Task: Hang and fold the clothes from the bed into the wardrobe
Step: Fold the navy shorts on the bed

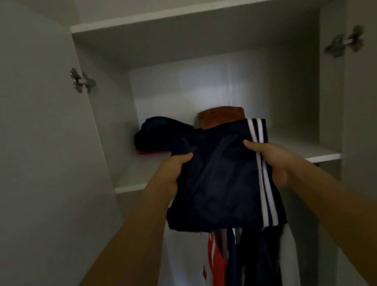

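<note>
Hands at frame centre: left hand (176,168) and right hand (270,159) grip a folded navy garment (220,177), thumbs on top. Below, hanging clothes (240,264). Beyond, the wardrobe shelf (321,150) holds a dark folded pile (155,135) and a brown folded item (221,116).

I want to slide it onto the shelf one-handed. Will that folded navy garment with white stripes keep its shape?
Probably not. The navy garment looks thin and shiny, so likely slippery and light. Its lower edge droops below the left hand and right hand, which suggests it is floppy. One grip may let the fold open.
</note>
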{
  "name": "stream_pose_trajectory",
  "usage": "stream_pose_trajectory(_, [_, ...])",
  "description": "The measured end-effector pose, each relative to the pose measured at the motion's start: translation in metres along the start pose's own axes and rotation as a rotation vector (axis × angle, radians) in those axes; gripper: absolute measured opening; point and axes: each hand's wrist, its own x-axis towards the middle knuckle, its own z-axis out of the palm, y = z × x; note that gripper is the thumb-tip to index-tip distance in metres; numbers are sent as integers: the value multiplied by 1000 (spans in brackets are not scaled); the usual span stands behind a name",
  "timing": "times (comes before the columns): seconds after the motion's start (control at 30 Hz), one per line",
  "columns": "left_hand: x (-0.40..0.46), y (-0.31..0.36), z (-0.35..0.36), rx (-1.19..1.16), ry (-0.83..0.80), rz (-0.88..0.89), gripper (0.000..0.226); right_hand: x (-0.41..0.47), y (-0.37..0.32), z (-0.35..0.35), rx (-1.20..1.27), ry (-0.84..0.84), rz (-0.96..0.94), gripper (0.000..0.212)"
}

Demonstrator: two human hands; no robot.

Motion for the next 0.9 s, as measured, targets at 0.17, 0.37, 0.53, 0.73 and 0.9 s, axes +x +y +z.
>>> stream_pose_trajectory(0.17, [101, 47, 8, 49, 52, 78, 41, 108, -39, -12, 3, -31, -78, 42])
stream_pose_trajectory(0.37, [184, 119, -21, 128, 247, 189, 42, 220, -83, 32, -11, -159, -72, 40])
stream_pose_trajectory(0.53, [255, 171, -54, 174, 362, 292, 47, 317, -104, 75, -2, -181, -140, 52])
stream_pose_trajectory(0.73, [360, 208, -93, 240, 421, 393, 51, 434, -103, 117, 50, -94, -229, 74])
stream_pose_trajectory(0.9, [439, 218, -124, 308, 460, 410, 55, 525, -85, 145, 51, 51, -293, 73])
